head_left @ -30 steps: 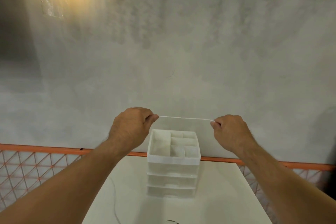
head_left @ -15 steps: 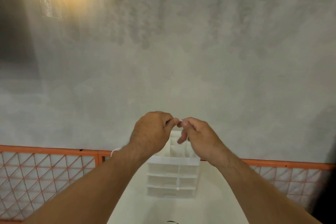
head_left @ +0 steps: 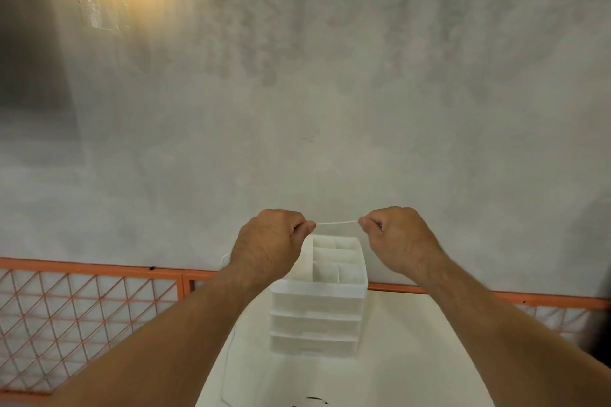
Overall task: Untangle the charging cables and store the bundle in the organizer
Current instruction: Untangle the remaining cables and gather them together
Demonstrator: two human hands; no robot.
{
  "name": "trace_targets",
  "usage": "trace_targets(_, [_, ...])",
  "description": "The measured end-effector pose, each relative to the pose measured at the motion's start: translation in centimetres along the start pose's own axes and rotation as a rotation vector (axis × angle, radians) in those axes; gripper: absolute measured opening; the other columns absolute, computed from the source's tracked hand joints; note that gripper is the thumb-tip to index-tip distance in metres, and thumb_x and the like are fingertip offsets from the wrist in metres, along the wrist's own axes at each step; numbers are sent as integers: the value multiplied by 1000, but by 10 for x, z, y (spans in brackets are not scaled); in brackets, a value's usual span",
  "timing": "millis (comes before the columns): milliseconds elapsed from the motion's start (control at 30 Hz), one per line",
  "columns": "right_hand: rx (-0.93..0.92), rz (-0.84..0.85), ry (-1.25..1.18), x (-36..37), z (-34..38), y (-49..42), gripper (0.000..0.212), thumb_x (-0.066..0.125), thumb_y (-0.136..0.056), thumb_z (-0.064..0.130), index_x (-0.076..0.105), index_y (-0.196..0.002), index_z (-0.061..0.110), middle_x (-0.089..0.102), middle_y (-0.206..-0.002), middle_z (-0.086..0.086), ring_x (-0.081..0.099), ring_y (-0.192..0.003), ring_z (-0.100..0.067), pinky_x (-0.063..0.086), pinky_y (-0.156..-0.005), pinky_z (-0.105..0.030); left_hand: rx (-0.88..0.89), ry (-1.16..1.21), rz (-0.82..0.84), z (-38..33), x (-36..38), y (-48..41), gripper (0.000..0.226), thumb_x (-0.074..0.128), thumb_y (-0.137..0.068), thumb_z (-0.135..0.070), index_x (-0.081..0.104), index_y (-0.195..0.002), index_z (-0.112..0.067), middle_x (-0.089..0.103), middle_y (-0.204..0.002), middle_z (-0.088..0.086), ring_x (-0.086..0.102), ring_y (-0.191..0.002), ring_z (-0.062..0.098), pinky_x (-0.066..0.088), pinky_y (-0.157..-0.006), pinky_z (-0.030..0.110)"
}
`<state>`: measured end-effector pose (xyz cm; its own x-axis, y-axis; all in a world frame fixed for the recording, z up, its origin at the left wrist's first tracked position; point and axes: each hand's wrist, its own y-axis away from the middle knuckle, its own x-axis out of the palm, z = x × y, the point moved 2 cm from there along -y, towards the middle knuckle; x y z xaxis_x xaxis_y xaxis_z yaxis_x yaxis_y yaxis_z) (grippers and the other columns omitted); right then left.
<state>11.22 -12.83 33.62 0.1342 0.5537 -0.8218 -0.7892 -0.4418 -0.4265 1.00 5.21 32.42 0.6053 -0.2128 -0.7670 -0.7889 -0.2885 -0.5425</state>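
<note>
Left grip pinches cable | right grip pinches cable | above organizer

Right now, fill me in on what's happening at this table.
A person pinches a thin white cable between the left hand and the right hand, a short stretch pulled taut above the white organizer on the table. More cable trails down by the left forearm. Nothing shows in the organizer's visible top compartments, so storing is not yet done.

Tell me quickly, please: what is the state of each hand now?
Left hand: closed, pinching the white cable.
Right hand: closed, pinching the same white cable, which runs taut between the two.
</note>
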Motion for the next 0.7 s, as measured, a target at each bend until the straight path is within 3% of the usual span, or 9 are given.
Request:
trace_targets(133, [48,-29,61,-10,-25,0,47,46,-99,36,49,-57,16,51,-56,1,47,-53,-16,37,-52,-27,-11,10,14,11,-1,3,48,44,-99,-45,40,-56,-23,43,-53,-6,44,-51,12,36,-52,25])
trace_targets(333, [74,-61,108,-19,-59,3,49,48,-100,33,45,-53,17,47,-53,1,45,-52,-17,36,-51,-28,-24,7,17,34,-6,5,44,46,-98,-45,49,-59,-24,49,-54,-6,46,-53,11,34,-52,24])
trace_targets(433, [118,-77,114,-23,-78,10,46,47,-100,33,53,-58,15,57,-61,0,52,-60,-17,42,-56,-29,-57,18,20,51,-9,7,45,48,-97,-45,48,-57,-23,46,-51,-6,44,-49,11,34,-51,24])
trace_targets(500, [150,-69,131,-21,-84,12,42,44,-101,34,61,-69,14,65,-72,-2,58,-69,-20,51,-67,-33,-66,19,15,55,-9,7,46,49,-97,-44,47,-57,-21,45,-49,-5,43,-48,12,35,-50,25])
trace_targets(600, [187,3,106,-12,-81,12,35,40,-102,34,66,-92,14,69,-92,-4,61,-86,-25,52,-81,-36,-52,34,-20,50,-10,5,49,49,-98,-40,40,-54,-20,39,-48,-5,38,-47,13,32,-49,26])
trace_targets(700, [198,92,-91,-6,-62,16,38,39,-102,38,52,-134,21,61,-126,-3,56,-113,-23,43,-90,-31,-17,39,-40,37,-11,1,48,49,-98,-39,42,-56,-19,40,-49,-5,39,-48,13,30,-49,27])
